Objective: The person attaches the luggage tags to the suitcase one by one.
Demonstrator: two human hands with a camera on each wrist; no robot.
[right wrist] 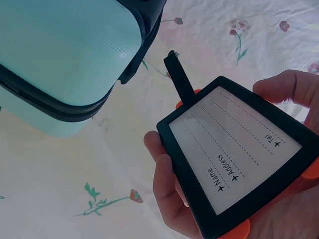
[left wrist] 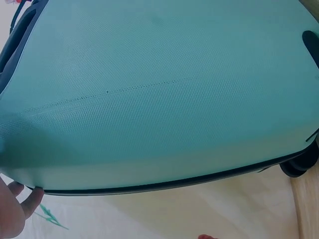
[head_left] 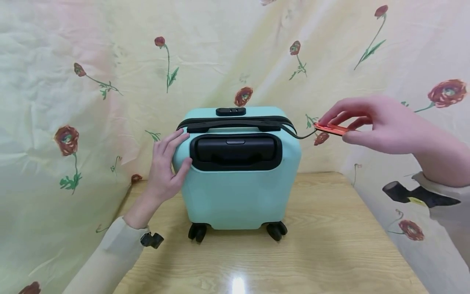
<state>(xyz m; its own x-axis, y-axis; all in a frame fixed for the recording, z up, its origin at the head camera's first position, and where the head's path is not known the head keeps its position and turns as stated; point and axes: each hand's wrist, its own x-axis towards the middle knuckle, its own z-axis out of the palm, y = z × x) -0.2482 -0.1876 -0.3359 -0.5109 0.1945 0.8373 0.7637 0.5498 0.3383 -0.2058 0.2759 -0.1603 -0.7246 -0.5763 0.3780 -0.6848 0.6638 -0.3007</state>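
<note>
"Pale sleeves [head_left: 119,247] reach in nearest us, each bearing a black mount [head_left: 151,240]. What has the right hand [head_left: 389,126] got?"

"It pinches a tag [head_left: 333,129], thumb at one edge, fingers at the other. That grip is clamped on it, up in the air, just off the upper right corner of the case [head_left: 235,200]."

"Which face do you see?"

"Orange on top, with black beneath. Seen from the right wrist, the other face is a black frame [right wrist: 190,184] round a white card [right wrist: 234,149], printed Name, Address and Tel, with dashed lines."

"Is it joined to anything?"

"Its strap [head_left: 303,137] runs across to the right end of the handle [head_left: 235,123]. Whether it loops round there or only lies against it, I can't tell."

"And the left hand [head_left: 163,163]?"

"Laid on the case's upper left side, fingers apart, thumb beside the black recess [head_left: 236,152] in the front. It touches rather than grips."

"How does the case stand?"

"Upright on the table [head_left: 330,245], mint green, black wheels [head_left: 277,232] under it. There's a lock [head_left: 230,111] on top, just behind the handle."

"And round it?"

"Cloth [head_left: 205,61] with red flowers, hanging behind the case and down both sides of the table."
</note>
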